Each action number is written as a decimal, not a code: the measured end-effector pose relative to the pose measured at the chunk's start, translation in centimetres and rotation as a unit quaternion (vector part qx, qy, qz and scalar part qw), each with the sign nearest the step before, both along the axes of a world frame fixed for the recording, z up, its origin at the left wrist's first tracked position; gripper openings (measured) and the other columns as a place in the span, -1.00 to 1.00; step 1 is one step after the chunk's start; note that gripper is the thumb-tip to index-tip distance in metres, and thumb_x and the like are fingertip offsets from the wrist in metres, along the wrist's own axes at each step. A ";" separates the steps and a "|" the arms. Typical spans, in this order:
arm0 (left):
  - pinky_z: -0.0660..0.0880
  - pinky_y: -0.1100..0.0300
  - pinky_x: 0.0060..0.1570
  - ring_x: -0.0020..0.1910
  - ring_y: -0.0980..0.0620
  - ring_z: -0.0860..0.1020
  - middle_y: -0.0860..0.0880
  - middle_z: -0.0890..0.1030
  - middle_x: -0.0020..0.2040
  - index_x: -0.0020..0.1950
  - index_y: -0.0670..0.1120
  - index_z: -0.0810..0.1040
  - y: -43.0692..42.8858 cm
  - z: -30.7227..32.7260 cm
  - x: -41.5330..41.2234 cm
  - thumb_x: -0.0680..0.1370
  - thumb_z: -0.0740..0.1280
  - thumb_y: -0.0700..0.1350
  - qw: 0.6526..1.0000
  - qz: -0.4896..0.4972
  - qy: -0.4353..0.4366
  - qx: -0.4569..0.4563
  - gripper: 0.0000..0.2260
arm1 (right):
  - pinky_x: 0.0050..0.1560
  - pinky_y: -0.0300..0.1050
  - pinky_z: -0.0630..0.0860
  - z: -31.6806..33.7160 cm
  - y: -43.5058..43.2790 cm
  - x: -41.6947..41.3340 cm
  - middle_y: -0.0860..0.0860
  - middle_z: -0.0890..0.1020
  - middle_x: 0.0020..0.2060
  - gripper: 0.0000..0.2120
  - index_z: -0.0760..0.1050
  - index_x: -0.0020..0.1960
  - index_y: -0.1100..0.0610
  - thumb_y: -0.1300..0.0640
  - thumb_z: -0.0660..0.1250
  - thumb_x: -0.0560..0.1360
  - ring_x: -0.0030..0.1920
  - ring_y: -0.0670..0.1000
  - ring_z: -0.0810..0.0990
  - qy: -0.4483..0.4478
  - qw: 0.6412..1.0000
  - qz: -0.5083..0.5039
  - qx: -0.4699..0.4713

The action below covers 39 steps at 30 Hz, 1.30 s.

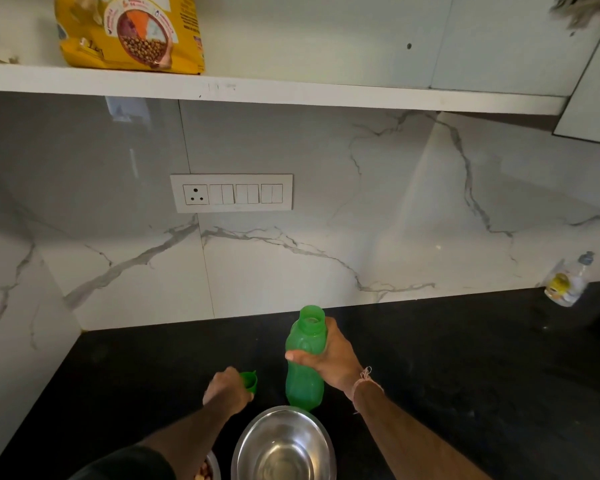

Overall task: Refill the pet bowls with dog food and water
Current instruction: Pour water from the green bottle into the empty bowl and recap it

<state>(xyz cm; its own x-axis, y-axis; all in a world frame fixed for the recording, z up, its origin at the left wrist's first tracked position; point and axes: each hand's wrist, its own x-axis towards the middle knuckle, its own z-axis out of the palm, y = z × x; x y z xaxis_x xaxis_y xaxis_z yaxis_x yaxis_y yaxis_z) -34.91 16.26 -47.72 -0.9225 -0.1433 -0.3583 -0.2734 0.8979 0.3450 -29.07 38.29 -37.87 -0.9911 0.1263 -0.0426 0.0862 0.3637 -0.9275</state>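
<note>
1. The right hand (329, 362) curls its fingers and thumb round the upper body of the uncapped translucent green plastic bottle (303, 379), which is upright at the black stone counter (465, 375).
2. Just left of the bottle, the left hand (226, 389) pinches a small green cap (249, 381).
3. Directly in front of the bottle is a round shiny steel bowl (284, 441). Left of that, a second steel bowl of kibble (212, 467) is mostly hidden.
4. High above and left of the bottle, a yellow dog-food bag (132, 32) stands on a white shelf (291, 93).

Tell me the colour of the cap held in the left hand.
The cap is green, like the bottle; the head view shows it best.
</note>
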 end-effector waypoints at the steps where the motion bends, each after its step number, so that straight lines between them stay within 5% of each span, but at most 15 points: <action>1: 0.56 0.06 0.23 0.25 -0.09 0.60 -0.11 0.60 0.28 0.33 -0.10 0.52 0.1 -0.4 0.1 0.46 0.53 0.09 1.000 -0.006 -0.001 -0.013 -0.48 | 0.21 -0.03 0.62 0.0 0.0 0.0 -0.01 0.63 0.16 -0.24 0.40 0.31 0.01 0.00 0.73 0.25 0.14 -0.05 0.65 0.000 1.000 0.000 -0.001; 10: 0.37 -0.07 0.38 0.42 -0.14 0.40 -0.09 0.44 0.41 0.43 0.00 0.44 1.0 2.6 0.0 0.44 0.49 0.06 0.998 -0.046 0.004 -0.035 -0.42 | 0.22 0.01 0.63 -0.1 0.1 0.0 -0.01 0.63 0.17 -0.23 0.39 0.31 0.00 0.00 0.73 0.24 0.15 -0.03 0.66 -0.009 1.000 0.008 0.002; 14: 0.38 -0.02 0.40 0.44 -0.08 0.39 -0.03 0.41 0.44 0.49 0.04 0.36 2.4 6.1 0.9 0.40 0.47 -0.19 0.984 -0.055 0.106 0.135 -0.32 | 0.25 0.07 0.61 0.0 0.3 0.1 0.03 0.62 0.19 -0.22 0.38 0.32 0.02 0.01 0.73 0.25 0.17 0.01 0.64 -0.004 1.000 0.015 0.015; 17: 0.48 -0.02 0.37 0.46 -0.07 0.40 -0.03 0.42 0.48 0.57 0.02 0.27 4.1 8.0 2.2 0.32 0.53 -0.32 0.946 -0.147 0.052 0.283 -0.12 | 0.22 0.01 0.61 0.2 0.6 0.3 0.02 0.63 0.17 -0.24 0.40 0.31 0.02 0.04 0.73 0.25 0.16 -0.02 0.65 0.002 1.000 0.006 0.012; 22: 0.56 -0.01 0.30 0.28 0.02 0.57 0.02 0.57 0.31 0.54 0.07 0.25 7.6 8.9 4.8 0.38 0.62 -0.08 0.929 -0.191 0.060 0.312 -0.16 | -0.12 -0.36 0.59 0.1 2.2 1.5 -0.03 0.69 0.05 -0.36 0.45 0.17 -0.04 0.09 0.73 0.24 0.00 -0.13 0.69 0.001 0.999 -0.034 -0.011; 25: 0.56 0.05 0.25 0.26 0.03 0.57 0.03 0.55 0.29 0.52 0.06 0.27 10.0 8.7 6.1 0.34 0.63 -0.01 0.937 -0.175 0.114 0.281 -0.16 | -0.12 -0.33 0.60 -0.2 3.5 2.4 -0.08 0.69 0.00 -0.38 0.45 0.13 -0.11 0.04 0.74 0.22 -0.02 -0.15 0.69 0.000 0.999 -0.049 -0.008; 30: 0.59 0.13 0.10 0.15 0.05 0.59 0.03 0.57 0.24 0.39 0.07 0.32 13.6 8.8 7.8 0.29 0.64 0.01 0.933 -0.128 0.155 0.299 -0.23 | 0.10 0.01 0.67 0.3 5.4 3.5 -0.08 0.68 0.01 -0.29 0.47 0.25 -0.05 -0.06 0.72 0.20 0.04 -0.02 0.68 0.002 0.997 -0.066 0.037; 39: 0.67 0.10 0.07 0.07 0.15 0.65 0.14 0.64 0.14 0.45 0.13 0.33 15.5 10.0 12.2 0.22 0.58 0.15 0.900 -0.154 0.191 0.359 -0.16 | -0.08 -0.23 0.60 3.4 7.5 8.5 -0.15 0.66 -0.03 -0.27 0.42 0.21 -0.13 -0.11 0.71 0.16 -0.03 -0.19 0.65 0.025 0.995 -0.071 0.058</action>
<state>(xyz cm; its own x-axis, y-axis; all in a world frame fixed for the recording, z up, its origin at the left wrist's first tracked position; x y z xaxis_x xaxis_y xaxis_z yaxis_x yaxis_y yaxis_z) -22.69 31.81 -37.71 -0.9545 0.2824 0.0959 0.2126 0.4187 0.8829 -20.58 45.76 -34.48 -0.9634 0.2666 0.0289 0.0996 0.4557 -0.8845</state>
